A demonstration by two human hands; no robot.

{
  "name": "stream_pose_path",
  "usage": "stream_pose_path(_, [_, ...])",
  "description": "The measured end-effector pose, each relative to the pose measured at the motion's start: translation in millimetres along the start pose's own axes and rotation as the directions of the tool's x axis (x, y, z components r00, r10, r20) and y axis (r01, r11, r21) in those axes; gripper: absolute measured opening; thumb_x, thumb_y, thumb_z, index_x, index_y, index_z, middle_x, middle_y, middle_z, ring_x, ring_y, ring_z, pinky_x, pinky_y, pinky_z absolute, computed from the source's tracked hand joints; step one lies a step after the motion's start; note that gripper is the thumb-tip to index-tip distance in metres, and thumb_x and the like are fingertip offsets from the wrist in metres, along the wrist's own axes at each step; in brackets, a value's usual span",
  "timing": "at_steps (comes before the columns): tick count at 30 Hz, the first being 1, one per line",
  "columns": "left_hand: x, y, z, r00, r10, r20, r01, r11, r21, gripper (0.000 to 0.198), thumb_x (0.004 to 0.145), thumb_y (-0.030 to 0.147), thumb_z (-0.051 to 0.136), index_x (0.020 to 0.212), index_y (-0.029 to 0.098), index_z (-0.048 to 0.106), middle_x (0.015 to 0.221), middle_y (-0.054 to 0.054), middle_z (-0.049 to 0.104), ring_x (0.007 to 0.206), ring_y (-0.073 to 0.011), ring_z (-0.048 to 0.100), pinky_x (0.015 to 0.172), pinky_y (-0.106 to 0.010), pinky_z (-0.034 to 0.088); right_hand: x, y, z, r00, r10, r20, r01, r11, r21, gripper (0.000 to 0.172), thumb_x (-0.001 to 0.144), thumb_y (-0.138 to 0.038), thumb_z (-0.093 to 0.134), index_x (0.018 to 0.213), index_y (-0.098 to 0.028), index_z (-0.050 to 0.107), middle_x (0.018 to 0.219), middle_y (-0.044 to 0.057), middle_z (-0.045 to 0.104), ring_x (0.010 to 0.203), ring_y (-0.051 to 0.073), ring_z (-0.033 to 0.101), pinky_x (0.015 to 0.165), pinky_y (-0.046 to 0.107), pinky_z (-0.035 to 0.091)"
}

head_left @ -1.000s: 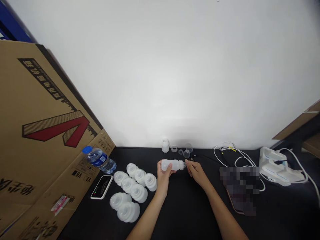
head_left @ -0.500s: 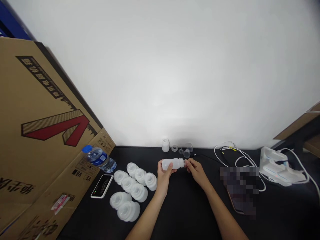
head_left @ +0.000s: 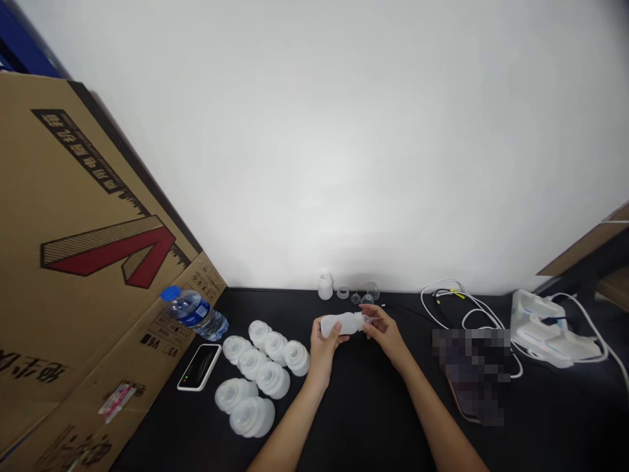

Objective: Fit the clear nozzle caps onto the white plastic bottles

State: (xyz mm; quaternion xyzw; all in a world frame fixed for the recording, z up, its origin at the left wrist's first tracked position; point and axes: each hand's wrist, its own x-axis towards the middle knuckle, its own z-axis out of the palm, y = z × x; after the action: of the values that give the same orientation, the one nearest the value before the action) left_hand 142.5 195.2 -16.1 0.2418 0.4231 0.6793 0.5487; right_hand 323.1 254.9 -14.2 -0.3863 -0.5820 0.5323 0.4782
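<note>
My left hand (head_left: 326,341) is wrapped round a translucent white baby bottle (head_left: 339,324), held on its side above the table with the neck to the right. At the bottle's mouth, my right hand (head_left: 383,329) has its fingers round a small clear teat-like piece (head_left: 367,320), whose exact shape is partly hidden. Behind the hands stand a small white bottle part (head_left: 325,287), a clear ring (head_left: 343,292), a small clear disc-like part (head_left: 356,297) and clear domed covers (head_left: 373,290) by the wall.
Several translucent white bottles (head_left: 252,417) stand in rows on the left. Beyond them are a phone (head_left: 199,367), a water bottle (head_left: 196,313) and a large cardboard box (head_left: 98,275). White cables (head_left: 476,311), a white device (head_left: 550,331) and a partly blurred dark object (head_left: 469,373) lie on the right.
My right hand has shifted its grip, its fingers now higher and more spread round the clear piece at the bottle's mouth. The bottle has moved very slightly right.
</note>
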Motion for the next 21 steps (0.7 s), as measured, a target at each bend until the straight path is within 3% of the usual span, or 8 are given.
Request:
stream_pose_path(2, [0.4,-0.1,0.1,1.0,-0.019,0.007,0.019,1.0,-0.014,0.054,0.08,0.053,0.091,0.109,0.02,0.059,0.108,-0.007,0.074,0.094,-0.0215,0.076,0.077,-0.033,0.065,-2.1,-0.8,1.6,0.998,0.0,0.065,-0.002,0.999,0.032,0.066,0.077,-0.056,0.094,0.132,-0.028,0.073,0.127,0.01,0.074,0.101,0.027,0.073,0.085,0.037,0.061])
stream_pose_path(5, [-0.3,1.4,0.6,0.999,-0.033,0.025,0.033,0.999,-0.011,0.054,0.08,0.053,0.091,0.108,0.02,0.059,0.107,-0.007,0.074,0.092,-0.0206,0.075,0.077,-0.033,0.064,-3.8,0.0,3.5,0.996,0.013,0.091,-0.018,0.998,0.054,0.053,0.079,-0.052,0.094,0.122,-0.026,0.079,0.125,0.011,0.077,0.11,0.03,0.073,0.098,0.042,0.059])
stream_pose_path(8, [-3.0,4.2,1.2,0.999,-0.015,0.044,0.013,0.999,0.031,0.052,0.082,0.054,0.089,0.107,0.021,0.058,0.106,-0.006,0.073,0.093,-0.0198,0.074,0.08,-0.033,0.063,-4.1,-0.2,1.7,0.997,0.017,0.076,-0.019,0.999,0.03,0.049,0.079,-0.054,0.093,0.116,-0.024,0.081,0.116,0.01,0.08,0.105,0.031,0.075,0.094,0.043,0.06])
stream_pose_path(12, [-7.2,9.0,0.2,0.994,0.101,0.049,-0.108,0.979,0.172,0.052,0.084,0.056,0.086,0.11,0.023,0.056,0.104,-0.003,0.069,0.095,-0.0198,0.07,0.083,-0.034,0.061,-6.2,-6.5,-3.1,0.992,-0.018,0.125,0.023,0.999,-0.037,0.046,0.085,-0.056,0.088,0.118,-0.024,0.081,0.114,0.009,0.081,0.101,0.03,0.075,0.093,0.042,0.059])
stream_pose_path(16, [-8.9,12.6,-1.1,0.979,0.202,0.034,-0.203,0.935,0.29,0.053,0.083,0.057,0.086,0.111,0.024,0.055,0.097,0.0,0.064,0.087,-0.0179,0.066,0.08,-0.031,0.058,-8.1,-9.5,0.3,0.993,-0.026,0.112,0.024,0.999,0.022,0.046,0.085,-0.056,0.088,0.119,-0.025,0.081,0.112,0.008,0.081,0.099,0.03,0.074,0.092,0.042,0.059])
stream_pose_path(19, [-10.6,10.3,0.3,0.981,0.162,0.103,-0.188,0.922,0.34,0.051,0.082,0.059,0.086,0.105,0.023,0.056,0.09,0.001,0.063,0.079,-0.0168,0.064,0.072,-0.028,0.055,-7.9,-6.8,7.1,1.0,-0.029,0.005,0.028,0.992,0.125,0.047,0.086,-0.06,0.086,0.116,-0.025,0.081,0.111,0.009,0.081,0.099,0.031,0.074,0.093,0.043,0.058])
stream_pose_path(21, [-14.1,5.5,2.9,0.971,0.069,0.23,-0.154,0.912,0.38,0.048,0.082,0.058,0.086,0.101,0.021,0.061,0.087,0.001,0.065,0.076,-0.0161,0.063,0.07,-0.027,0.052,-8.0,-6.2,10.2,1.0,-0.006,-0.03,0.011,0.985,0.172,0.048,0.088,-0.064,0.082,0.116,-0.025,0.081,0.113,0.009,0.08,0.098,0.03,0.073,0.088,0.041,0.058])
